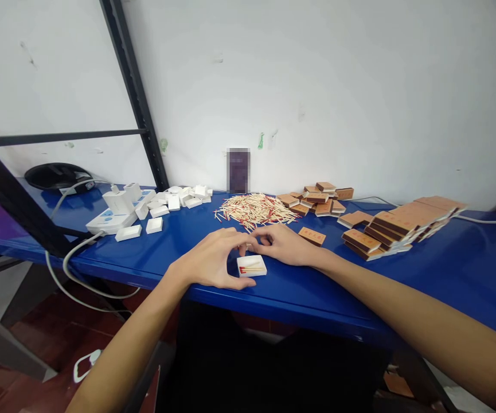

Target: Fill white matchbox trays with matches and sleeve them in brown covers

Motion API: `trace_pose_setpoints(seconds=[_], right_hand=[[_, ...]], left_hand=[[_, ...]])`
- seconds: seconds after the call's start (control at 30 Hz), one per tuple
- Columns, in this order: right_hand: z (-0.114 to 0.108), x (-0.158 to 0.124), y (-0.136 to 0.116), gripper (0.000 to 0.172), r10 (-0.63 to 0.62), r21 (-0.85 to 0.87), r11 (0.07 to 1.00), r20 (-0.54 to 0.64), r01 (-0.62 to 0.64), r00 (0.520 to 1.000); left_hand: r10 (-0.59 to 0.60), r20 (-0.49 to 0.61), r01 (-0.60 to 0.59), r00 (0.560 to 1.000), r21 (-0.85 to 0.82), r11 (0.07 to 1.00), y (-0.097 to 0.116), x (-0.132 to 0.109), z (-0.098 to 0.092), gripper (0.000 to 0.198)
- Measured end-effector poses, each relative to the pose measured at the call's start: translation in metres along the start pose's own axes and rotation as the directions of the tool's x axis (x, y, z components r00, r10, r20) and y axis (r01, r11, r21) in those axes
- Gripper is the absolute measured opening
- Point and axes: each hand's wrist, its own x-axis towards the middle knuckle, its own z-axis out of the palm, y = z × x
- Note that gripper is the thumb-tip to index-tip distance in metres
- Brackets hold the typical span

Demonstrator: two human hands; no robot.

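Observation:
A small white matchbox tray point(260, 272) lies on the blue table with a few red-tipped matches inside. My left hand point(213, 258) curves loosely around it, thumb in front and fingers on the far side, apart from one another. Just beyond the tray, my right hand point(282, 245) has its thumb and fingers bent together in a pinch. Its fingertips meet those of my left hand, and whatever they hold is hidden. Behind both hands spreads a heap of loose matches point(258, 209).
White empty trays point(172, 202) are scattered at back left, beside a power strip point(110, 221) with plugs. Brown matchbox sleeves point(316, 201) lie at back right, with stacked rows point(402, 221) farther right. A black shelf post point(138, 86) rises at left.

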Motion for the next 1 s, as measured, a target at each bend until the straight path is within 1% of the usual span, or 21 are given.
trace_pose_setpoints(seconds=[0.13,0.23,0.37,0.5,0.67,0.8,1.0], right_hand=[[0.0008,-0.0011,0.0006,0.026,-0.017,-0.051,0.999,-0.016,0.016,1.000],[0.0011,-0.0019,0.0017,0.025,-0.025,-0.070,0.997,-0.029,0.023,0.999],[0.0008,-0.0025,0.0033,0.021,-0.009,-0.056,0.998,-0.030,0.007,1.000],[0.0000,-0.0023,0.0041,0.022,-0.015,-0.028,0.999,-0.019,0.014,1.000],[-0.0006,-0.0016,0.0037,0.016,-0.008,-0.027,1.000,-0.020,0.007,1.000],[-0.0004,-0.0016,0.0045,0.015,0.006,-0.013,1.000,-0.020,-0.007,1.000],[-0.0006,-0.0023,0.0068,0.014,-0.020,0.021,1.000,-0.011,0.020,1.000]], left_hand=[[-0.006,0.009,0.006,1.000,-0.005,1.000,-0.0020,0.0000,0.0005,0.043],[-0.003,0.004,0.003,1.000,-0.009,1.000,-0.0051,-0.0006,-0.0002,0.040],[0.000,0.005,0.000,1.000,0.003,1.000,-0.0075,-0.0010,-0.0001,0.040],[-0.010,0.033,0.009,0.999,0.036,0.999,-0.0072,-0.0008,0.0003,0.040],[-0.080,0.019,0.078,0.997,0.099,0.992,-0.0057,0.0001,-0.0009,0.040],[-0.108,0.015,0.107,0.994,0.088,0.990,-0.0059,0.0002,-0.0009,0.042],[-0.132,0.089,0.126,0.987,0.068,0.990,-0.0077,-0.0008,0.0012,0.049]])
